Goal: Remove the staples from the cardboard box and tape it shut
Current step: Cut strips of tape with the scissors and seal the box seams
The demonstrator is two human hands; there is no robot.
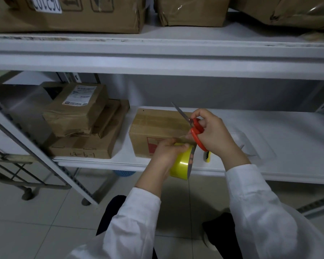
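The fingers of your left hand (166, 152) curl round the yellow tape roll (181, 165). Those of your right hand (215, 135) grip the red scissors (198, 131) (blades pointing up and left). Just behind both hands the cardboard box (157, 124) stands on the white shelf (279, 131).

Scene is lit dimly and evenly, with a cool bluish cast; no lamp is seen. The recess under the upper shelf board (157, 62) is shadowed, darkest at the left rear. A soft sheen is noted on the yellow tape roll (180, 165) and on the floor tiles (45, 221). Straight shelf edges are bowed toward the frame borders by wide-angle distortion. Fine detail is softened throughout; the box label (80, 95) text cannot be read.
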